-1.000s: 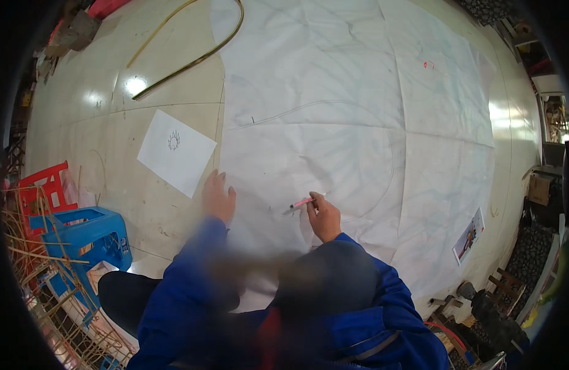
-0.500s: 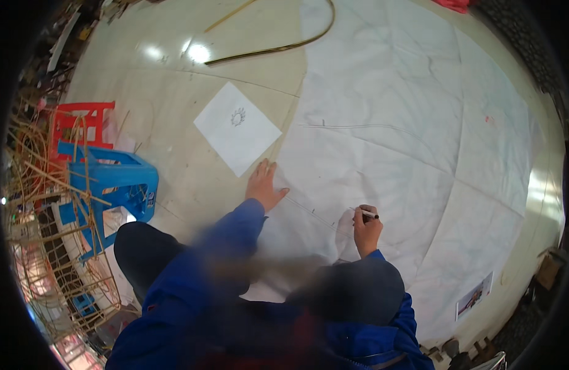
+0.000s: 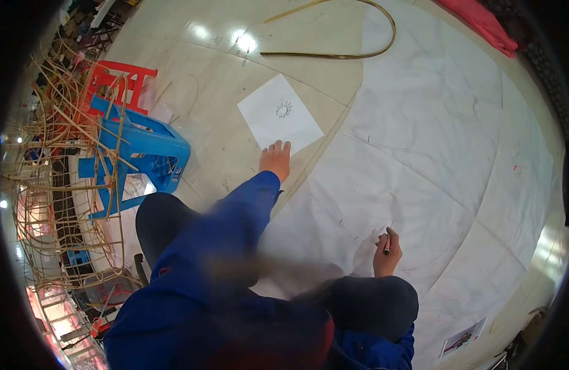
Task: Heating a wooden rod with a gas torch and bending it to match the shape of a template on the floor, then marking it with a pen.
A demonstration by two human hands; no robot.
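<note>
My left hand (image 3: 276,161) lies with its fingers stretched over the near corner of a small white paper (image 3: 258,110). A ring-shaped drawing with flame-like points (image 3: 284,110) is on that paper. In my right hand (image 3: 388,256) is a slim marker pen (image 3: 387,246), its tip near a big, creased white sheet (image 3: 432,117) spread on the floor. Two pairs of long thin lines with short cross marks run over the sheet, one pair (image 3: 333,219) between my hands and another (image 3: 392,147) farther off.
On the left stand a blue plastic stool (image 3: 146,140), a red stool (image 3: 136,89) and a frame of bamboo strips (image 3: 53,216). A bent bamboo strip (image 3: 321,56) lies at the far side. Red cloth (image 3: 481,24) sits far right; a printed picture (image 3: 462,339) lies near right.
My left hand has moved off the big sheet's edge onto the small paper. My right hand still holds the marker pen, now tilted differently. The whole view has shifted.
</note>
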